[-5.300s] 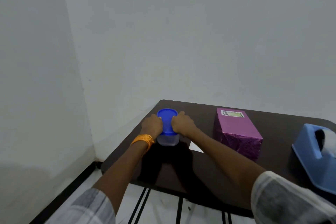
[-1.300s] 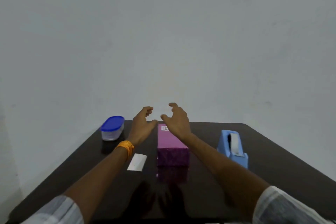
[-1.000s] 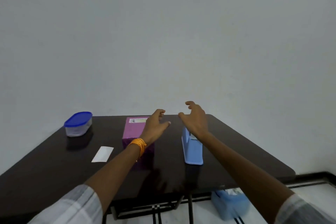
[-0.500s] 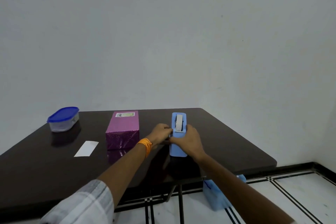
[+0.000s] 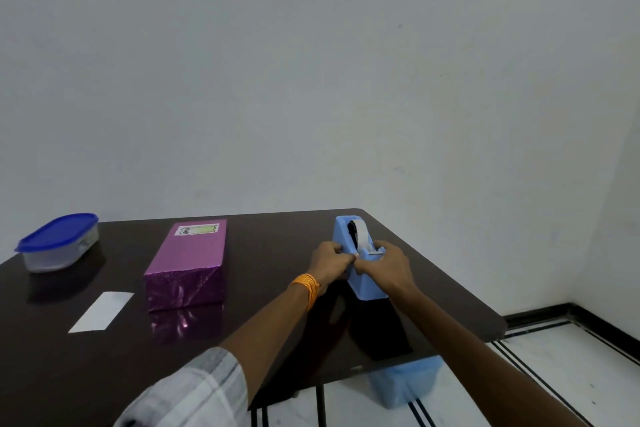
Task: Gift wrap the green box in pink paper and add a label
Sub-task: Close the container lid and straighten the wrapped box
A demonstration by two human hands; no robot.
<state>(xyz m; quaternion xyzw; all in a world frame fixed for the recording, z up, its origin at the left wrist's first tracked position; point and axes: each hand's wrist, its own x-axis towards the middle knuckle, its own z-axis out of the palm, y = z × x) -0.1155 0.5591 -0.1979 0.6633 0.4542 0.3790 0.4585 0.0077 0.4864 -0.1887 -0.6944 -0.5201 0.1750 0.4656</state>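
Observation:
A box wrapped in shiny pink paper [image 5: 188, 262] lies on the dark table [image 5: 270, 253], with a white and green label [image 5: 196, 229] stuck on the far end of its top. To its right stands a light blue tape dispenser [image 5: 353, 243] holding a white roll. My left hand [image 5: 329, 262] grips the dispenser's left side. My right hand [image 5: 389, 265] grips its right side near the cutter. My thumbs meet at the dispenser's front.
A clear tub with a blue lid [image 5: 57, 241] sits at the table's far left. A white paper strip [image 5: 101, 311] lies left of the box. A light blue bin [image 5: 405, 383] stands on the floor under the table's right edge.
My hands left the blue-lidded tub, passed over the pink box, and came down on the tape dispenser. Over the last half second they stay there, gripping it.

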